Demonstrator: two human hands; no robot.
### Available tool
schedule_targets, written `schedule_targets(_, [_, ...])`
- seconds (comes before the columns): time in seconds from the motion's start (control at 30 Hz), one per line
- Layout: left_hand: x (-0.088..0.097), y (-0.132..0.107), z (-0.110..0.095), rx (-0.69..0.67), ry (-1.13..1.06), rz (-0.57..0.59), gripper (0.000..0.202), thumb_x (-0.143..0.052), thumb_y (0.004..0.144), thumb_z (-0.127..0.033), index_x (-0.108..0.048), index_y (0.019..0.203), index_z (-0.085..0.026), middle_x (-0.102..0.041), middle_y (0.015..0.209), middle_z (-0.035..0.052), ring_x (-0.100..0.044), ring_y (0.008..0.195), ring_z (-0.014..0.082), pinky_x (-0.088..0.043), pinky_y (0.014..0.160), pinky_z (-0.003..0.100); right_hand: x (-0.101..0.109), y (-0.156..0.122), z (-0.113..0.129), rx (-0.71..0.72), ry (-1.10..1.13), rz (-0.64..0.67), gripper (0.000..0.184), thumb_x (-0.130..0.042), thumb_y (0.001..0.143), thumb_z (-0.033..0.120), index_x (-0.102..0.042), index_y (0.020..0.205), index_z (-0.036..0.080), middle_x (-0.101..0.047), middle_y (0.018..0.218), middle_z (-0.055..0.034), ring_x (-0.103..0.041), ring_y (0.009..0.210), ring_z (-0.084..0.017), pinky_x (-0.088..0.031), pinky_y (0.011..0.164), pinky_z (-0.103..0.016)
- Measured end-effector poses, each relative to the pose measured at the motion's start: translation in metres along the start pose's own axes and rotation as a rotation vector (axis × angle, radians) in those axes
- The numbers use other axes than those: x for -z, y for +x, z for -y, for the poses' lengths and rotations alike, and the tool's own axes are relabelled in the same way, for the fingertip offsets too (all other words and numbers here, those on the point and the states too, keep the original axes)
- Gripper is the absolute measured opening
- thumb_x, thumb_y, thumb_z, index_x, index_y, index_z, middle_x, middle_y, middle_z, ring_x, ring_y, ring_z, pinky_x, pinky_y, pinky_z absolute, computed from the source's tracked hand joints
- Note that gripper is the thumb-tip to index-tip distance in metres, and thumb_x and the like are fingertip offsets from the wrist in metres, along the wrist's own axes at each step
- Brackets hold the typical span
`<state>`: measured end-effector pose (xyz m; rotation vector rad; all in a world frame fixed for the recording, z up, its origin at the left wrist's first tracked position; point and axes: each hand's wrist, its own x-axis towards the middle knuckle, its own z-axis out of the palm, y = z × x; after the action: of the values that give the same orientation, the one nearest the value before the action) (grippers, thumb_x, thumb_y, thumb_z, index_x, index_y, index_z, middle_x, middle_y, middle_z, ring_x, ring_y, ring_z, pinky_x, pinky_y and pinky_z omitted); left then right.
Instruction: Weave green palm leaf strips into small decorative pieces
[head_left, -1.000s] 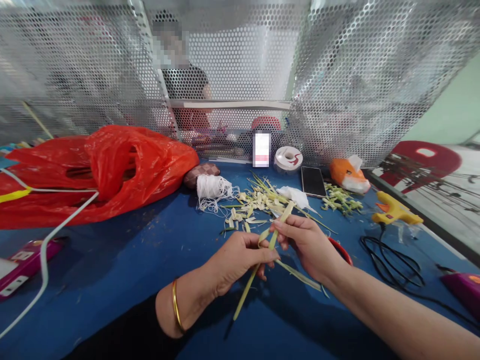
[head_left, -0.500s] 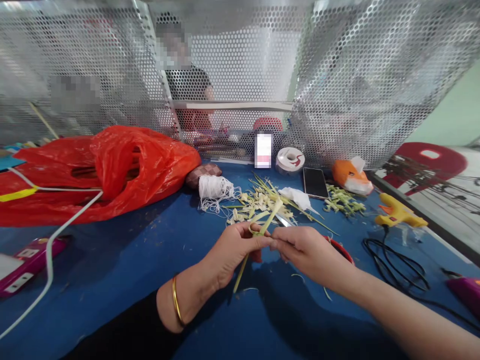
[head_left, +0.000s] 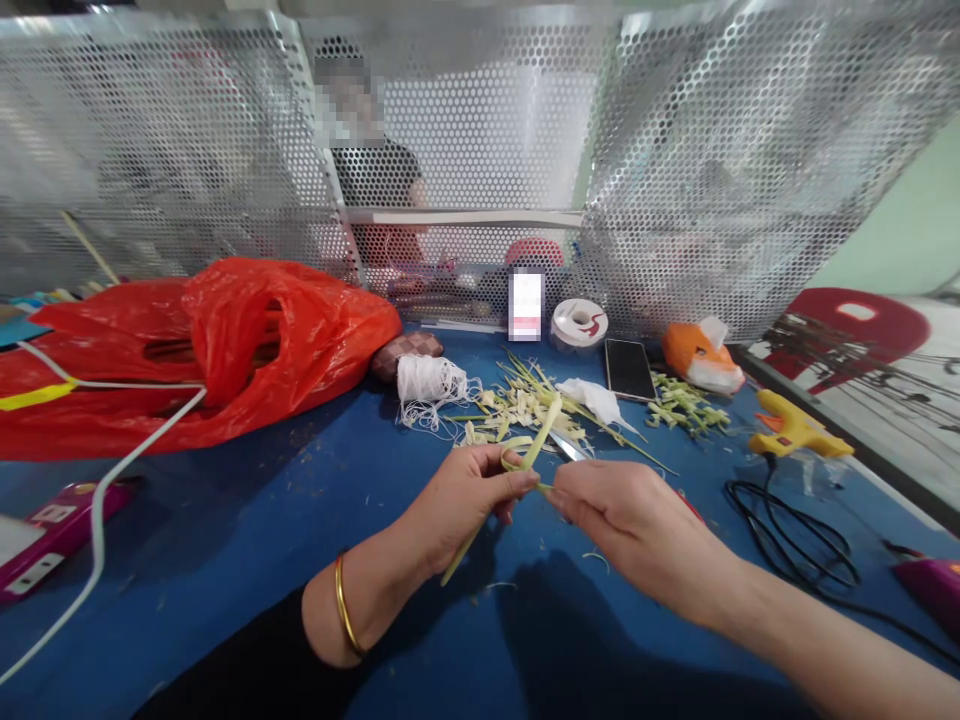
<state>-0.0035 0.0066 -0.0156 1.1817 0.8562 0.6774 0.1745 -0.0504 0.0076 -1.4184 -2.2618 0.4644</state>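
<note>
My left hand is closed in a pinch around a pale yellow-green leaf strip, which bends into a small loop at the fingertips. One end sticks up from the loop, and a thin tail slants down below the palm. My right hand pinches another end of the strip, which runs short and taut between both hands. Behind the right hand lie scissors; their metal blade and a bit of red handle show, the rest being covered. Cut leaf pieces are heaped just beyond my fingers.
On the blue table are a red plastic bag, white string, a ribbon spool, a dark phone, a tissue pack and a yellow glue gun with black cable. A person is behind the perforated screen.
My right hand has drawn a little to the right, away from the left, and a stretch of strip now shows between them. The lower tail has swung left.
</note>
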Motion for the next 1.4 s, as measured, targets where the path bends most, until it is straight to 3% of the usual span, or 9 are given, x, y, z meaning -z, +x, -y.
schedule_targets(0.13, [0.000,0.000,0.002,0.024,0.031,0.020,0.029,-0.076,0.067,-0.040,-0.061,0.071,-0.016,-0.052,0.056,-0.0042,-0.046,0.048,0.0078,-0.039,0.050,0.022,0.003,0.000,0.000,0.008,-0.096,0.039,0.031,-0.042,0.097,0.029,-0.059,0.072,0.019,-0.057,0.069,-0.0019,-0.051,0.061,-0.015,-0.034,0.058,-0.028])
schedule_targets(0.27, [-0.003,-0.001,0.004,0.015,0.178,0.060,0.020,-0.070,0.072,-0.032,-0.061,0.082,-0.017,-0.049,0.053,-0.0067,-0.044,0.044,0.0076,-0.036,0.044,0.020,0.006,0.003,-0.004,0.017,-0.175,-0.239,0.028,-0.051,0.094,0.039,-0.069,0.088,0.018,-0.064,0.088,-0.0087,-0.058,0.079,-0.022,-0.039,0.071,-0.034])
schedule_targets(0.33, [-0.005,-0.002,0.005,-0.016,0.233,0.029,0.024,-0.071,0.070,-0.027,-0.060,0.089,-0.018,-0.049,0.056,-0.0084,-0.042,0.041,0.0068,-0.035,0.043,0.020,0.004,0.006,-0.006,-0.008,-0.154,-0.279,0.026,-0.053,0.093,0.036,-0.071,0.085,0.019,-0.065,0.086,-0.0080,-0.059,0.080,-0.022,-0.039,0.074,-0.035])
schedule_targets(0.63, [-0.011,-0.004,0.013,-0.089,0.391,0.028,0.029,-0.077,0.063,-0.022,-0.064,0.090,-0.019,-0.059,0.067,-0.0040,-0.049,0.053,0.0108,-0.035,0.050,0.022,-0.022,0.016,-0.011,-0.291,0.491,-0.187,0.022,-0.063,0.079,0.031,-0.064,0.061,0.019,-0.061,0.065,0.0006,-0.055,0.064,-0.015,-0.042,0.063,-0.027])
schedule_targets(0.83, [-0.005,-0.003,0.009,-0.188,0.537,-0.177,0.028,-0.066,0.079,-0.038,-0.074,0.100,-0.020,-0.067,0.088,0.0044,-0.054,0.062,0.0135,-0.042,0.060,0.026,-0.019,0.018,-0.013,-0.397,0.745,-0.251,0.026,-0.065,0.076,0.039,-0.062,0.062,0.018,-0.048,0.055,0.0039,-0.039,0.054,-0.010,-0.032,0.052,-0.025])
schedule_targets(1.03, [-0.008,-0.003,0.015,-0.027,0.375,0.032,0.030,-0.064,0.079,-0.045,-0.071,0.082,-0.016,-0.066,0.069,0.0023,-0.054,0.053,0.0124,-0.041,0.053,0.025,-0.025,0.019,-0.011,-0.401,0.794,-0.270,0.024,-0.067,0.075,0.036,-0.061,0.060,0.018,-0.054,0.058,0.0017,-0.045,0.056,-0.011,-0.036,0.054,-0.026])
schedule_targets(1.2, [-0.011,-0.004,0.014,0.136,0.229,0.089,0.029,-0.061,0.079,-0.044,-0.065,0.074,-0.016,-0.066,0.061,0.0004,-0.050,0.042,0.0084,-0.033,0.044,0.021,-0.029,0.017,-0.008,-0.371,0.806,-0.269,0.024,-0.068,0.074,0.034,-0.061,0.057,0.018,-0.054,0.059,0.0017,-0.047,0.057,-0.012,-0.038,0.055,-0.026])
schedule_targets(1.3, [-0.009,-0.005,0.013,0.156,0.219,0.134,0.029,-0.064,0.076,-0.044,-0.066,0.068,-0.016,-0.066,0.060,0.0003,-0.041,0.037,0.0060,-0.024,0.041,0.022,-0.029,0.016,-0.008,-0.343,0.786,-0.285,0.024,-0.068,0.073,0.032,-0.060,0.055,0.018,-0.053,0.059,0.0020,-0.048,0.056,-0.011,-0.038,0.054,-0.025])
schedule_targets(1.4, [-0.007,-0.007,0.011,0.147,0.235,0.229,0.038,-0.066,0.076,-0.049,-0.066,0.058,-0.015,-0.049,0.043,-0.0045,-0.027,0.036,0.0054,-0.016,0.041,0.025,-0.029,0.014,-0.006,-0.276,0.722,-0.326,0.024,-0.067,0.074,0.028,-0.060,0.054,0.018,-0.054,0.060,0.0015,-0.049,0.057,-0.011,-0.039,0.056,-0.025])
